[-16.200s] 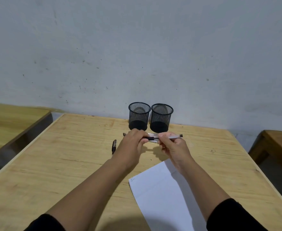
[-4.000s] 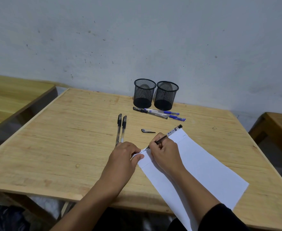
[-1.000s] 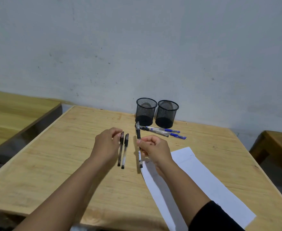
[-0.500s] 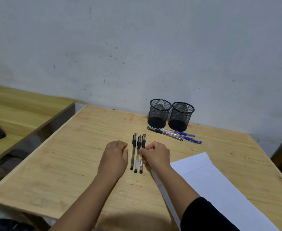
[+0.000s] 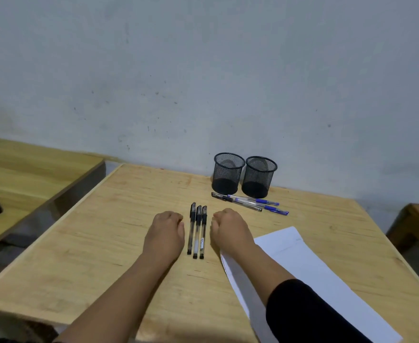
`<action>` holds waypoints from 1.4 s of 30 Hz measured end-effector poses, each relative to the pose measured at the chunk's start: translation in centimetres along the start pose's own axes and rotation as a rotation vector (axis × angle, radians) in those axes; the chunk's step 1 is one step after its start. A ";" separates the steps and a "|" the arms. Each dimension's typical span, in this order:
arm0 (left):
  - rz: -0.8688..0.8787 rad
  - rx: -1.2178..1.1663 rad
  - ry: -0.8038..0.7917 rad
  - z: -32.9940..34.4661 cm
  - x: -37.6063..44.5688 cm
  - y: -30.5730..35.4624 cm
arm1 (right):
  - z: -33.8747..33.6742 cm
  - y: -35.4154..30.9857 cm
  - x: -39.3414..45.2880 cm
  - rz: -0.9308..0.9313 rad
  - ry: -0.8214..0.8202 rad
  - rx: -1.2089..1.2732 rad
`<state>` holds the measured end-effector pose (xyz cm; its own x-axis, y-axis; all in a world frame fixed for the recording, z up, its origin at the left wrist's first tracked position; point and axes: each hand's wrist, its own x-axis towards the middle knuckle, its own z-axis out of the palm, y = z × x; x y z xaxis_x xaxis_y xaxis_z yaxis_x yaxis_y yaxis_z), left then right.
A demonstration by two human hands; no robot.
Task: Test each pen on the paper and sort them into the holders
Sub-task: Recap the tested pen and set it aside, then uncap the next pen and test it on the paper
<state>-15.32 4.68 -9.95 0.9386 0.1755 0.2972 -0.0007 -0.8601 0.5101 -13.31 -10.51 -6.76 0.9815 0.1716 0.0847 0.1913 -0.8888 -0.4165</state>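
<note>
Three black pens [image 5: 197,230] between left hand [image 5: 165,235], right hand [image 5: 229,231], both empty

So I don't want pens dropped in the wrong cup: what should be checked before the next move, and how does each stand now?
1. Both hands free: ok. The left hand and right hand rest on the table, holding nothing.
2. Tested black pens grouped: ok, three side by side between the hands.
3. Untested pens kept apart: ok, lying before the holders.
4. Left holder and right holder upright, no pens inside: ok.
5. Paper within reach: ok, under the right forearm.
6. Which holder takes which pens: cannot tell.
</note>
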 end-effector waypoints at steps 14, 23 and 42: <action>0.207 0.191 -0.126 2.3 4.7 8.8 | -4.3 6.0 0.6 -0.037 0.060 -0.265; 0.248 0.262 -0.176 5.4 7.5 8.9 | -2.9 8.7 3.3 -0.057 0.092 -0.269; 0.300 -0.196 -0.039 3.2 6.4 9.1 | -6.2 8.7 1.6 0.233 0.306 1.044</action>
<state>-8.20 -3.55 -5.99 0.8989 -0.0926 0.4283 -0.3409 -0.7619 0.5507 -10.05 -20.62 -4.65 0.9790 -0.1933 0.0648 0.0529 -0.0665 -0.9964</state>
